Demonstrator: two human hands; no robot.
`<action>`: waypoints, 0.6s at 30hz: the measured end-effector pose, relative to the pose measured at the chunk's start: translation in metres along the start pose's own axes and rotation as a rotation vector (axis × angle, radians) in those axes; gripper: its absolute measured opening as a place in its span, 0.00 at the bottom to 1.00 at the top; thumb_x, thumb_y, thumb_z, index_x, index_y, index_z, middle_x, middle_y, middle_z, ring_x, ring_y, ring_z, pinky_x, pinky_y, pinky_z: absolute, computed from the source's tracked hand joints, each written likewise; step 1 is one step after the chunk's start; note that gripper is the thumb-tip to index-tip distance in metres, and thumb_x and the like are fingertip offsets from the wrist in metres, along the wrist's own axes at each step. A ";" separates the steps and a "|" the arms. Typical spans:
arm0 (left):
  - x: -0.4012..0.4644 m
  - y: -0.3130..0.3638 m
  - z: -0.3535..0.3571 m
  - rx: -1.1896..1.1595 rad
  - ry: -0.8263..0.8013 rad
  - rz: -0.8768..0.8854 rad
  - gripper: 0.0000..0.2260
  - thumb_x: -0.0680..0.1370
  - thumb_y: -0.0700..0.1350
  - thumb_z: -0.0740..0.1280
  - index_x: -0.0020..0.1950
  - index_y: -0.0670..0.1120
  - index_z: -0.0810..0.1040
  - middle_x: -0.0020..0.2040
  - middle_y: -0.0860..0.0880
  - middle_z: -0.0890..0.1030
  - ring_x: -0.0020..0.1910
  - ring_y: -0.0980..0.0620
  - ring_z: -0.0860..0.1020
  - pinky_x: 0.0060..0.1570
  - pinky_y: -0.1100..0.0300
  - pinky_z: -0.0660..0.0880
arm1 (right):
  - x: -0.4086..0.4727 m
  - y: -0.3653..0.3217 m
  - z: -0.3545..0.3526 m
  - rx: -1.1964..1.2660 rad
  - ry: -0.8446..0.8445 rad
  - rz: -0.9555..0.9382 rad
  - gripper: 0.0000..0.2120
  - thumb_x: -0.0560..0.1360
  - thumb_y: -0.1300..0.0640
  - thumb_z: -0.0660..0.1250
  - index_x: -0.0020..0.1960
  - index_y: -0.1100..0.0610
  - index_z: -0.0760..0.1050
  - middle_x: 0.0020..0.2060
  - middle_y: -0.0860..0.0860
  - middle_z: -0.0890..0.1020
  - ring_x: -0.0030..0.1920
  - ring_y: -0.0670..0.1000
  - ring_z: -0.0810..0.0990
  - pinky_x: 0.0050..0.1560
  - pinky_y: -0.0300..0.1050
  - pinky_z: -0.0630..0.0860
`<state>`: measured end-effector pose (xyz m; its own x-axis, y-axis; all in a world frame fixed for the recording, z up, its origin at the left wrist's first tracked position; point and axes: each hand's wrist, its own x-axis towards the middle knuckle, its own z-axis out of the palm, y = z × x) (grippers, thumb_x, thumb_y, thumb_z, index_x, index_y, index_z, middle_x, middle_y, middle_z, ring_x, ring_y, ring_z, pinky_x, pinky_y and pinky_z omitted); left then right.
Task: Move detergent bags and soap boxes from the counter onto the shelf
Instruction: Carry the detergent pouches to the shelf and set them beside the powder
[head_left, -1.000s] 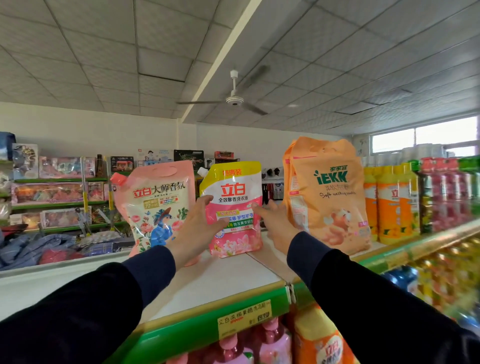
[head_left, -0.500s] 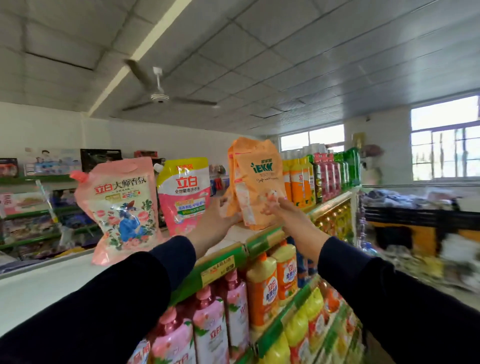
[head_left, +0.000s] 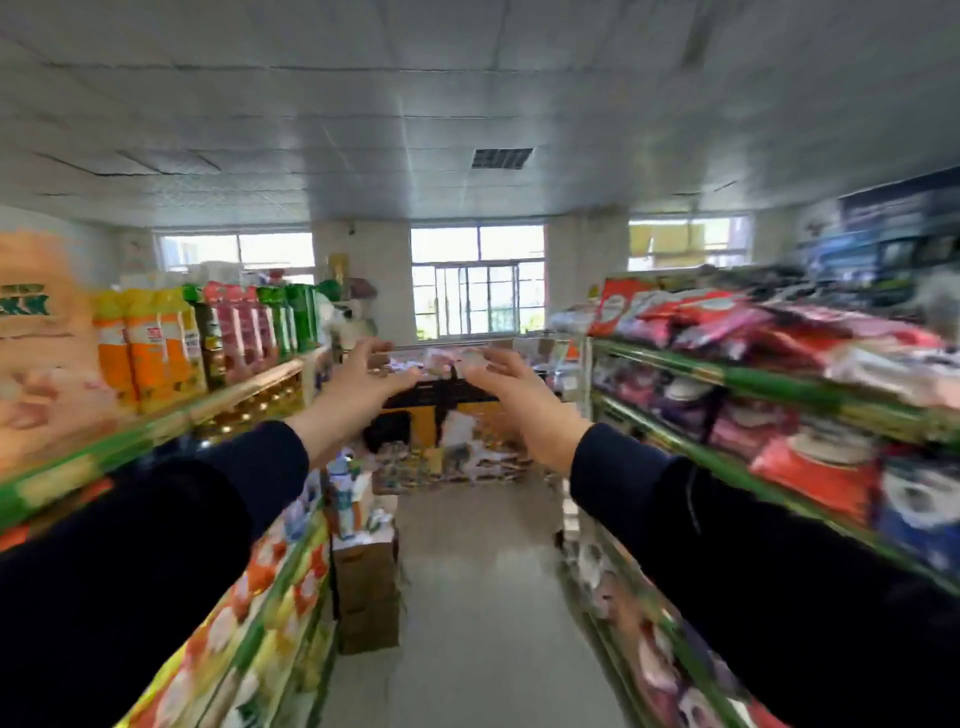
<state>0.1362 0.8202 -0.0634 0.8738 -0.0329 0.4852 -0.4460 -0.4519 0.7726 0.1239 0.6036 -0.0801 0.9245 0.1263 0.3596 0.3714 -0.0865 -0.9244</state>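
A: What are the hands doing?

B: Both are raised in mid-air over the aisle, fingers spread and curled, holding nothing. The left hand (head_left: 363, 382) and the right hand (head_left: 511, 395) sit close together, palms roughly toward each other, with only a small gap between them.

A: And the detergent?

B: One orange detergent bag (head_left: 39, 332) stands on the top shelf (head_left: 244, 387), well to the left of the left hand, at about the same height. It is badly blurred; I can make out green lettering and not much else. Between it and the left hand stands a row of orange bottles (head_left: 150, 348) and darker ones.

A: Any soap boxes or the desk?

B: None that I can pick out. Far beyond the hands there is a cluttered surface at the aisle's end, but too smeared to say what lies on it.

A: How would a bag like that handle?

B: My guess: a soft pouch filled with liquid or powder, so fairly heavy for its size, floppy in the middle, and slick on its printed film. It would sag if pinched by one corner.

A: So where to take hold?

B: I'd go for both sides low down, or one hand under the base and the other steadying the top seam, where the material is stiffest. Squeezing the belly risks it slipping or toppling against its neighbours.
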 end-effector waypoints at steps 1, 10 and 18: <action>0.011 0.015 0.043 -0.041 -0.071 0.025 0.27 0.78 0.52 0.72 0.74 0.48 0.68 0.68 0.48 0.74 0.65 0.50 0.75 0.63 0.56 0.71 | -0.014 0.001 -0.043 -0.050 0.075 -0.003 0.32 0.78 0.44 0.71 0.77 0.50 0.65 0.73 0.51 0.70 0.66 0.51 0.72 0.59 0.46 0.72; 0.034 0.133 0.313 -0.278 -0.456 0.183 0.08 0.80 0.49 0.71 0.59 0.54 0.80 0.58 0.54 0.82 0.60 0.55 0.79 0.60 0.59 0.75 | -0.114 -0.002 -0.306 -0.317 0.460 0.044 0.27 0.76 0.51 0.73 0.71 0.53 0.69 0.57 0.48 0.80 0.49 0.39 0.82 0.43 0.34 0.78; 0.043 0.228 0.472 -0.367 -0.591 0.322 0.09 0.80 0.50 0.71 0.59 0.52 0.83 0.56 0.55 0.84 0.57 0.54 0.81 0.58 0.58 0.75 | -0.158 -0.017 -0.459 -0.440 0.633 0.150 0.26 0.79 0.46 0.70 0.73 0.51 0.69 0.62 0.46 0.78 0.59 0.46 0.78 0.53 0.44 0.76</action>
<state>0.1639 0.2951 -0.0594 0.6021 -0.6307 0.4896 -0.6420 -0.0178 0.7665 0.0106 0.1319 -0.0628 0.7911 -0.4934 0.3615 0.1166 -0.4585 -0.8810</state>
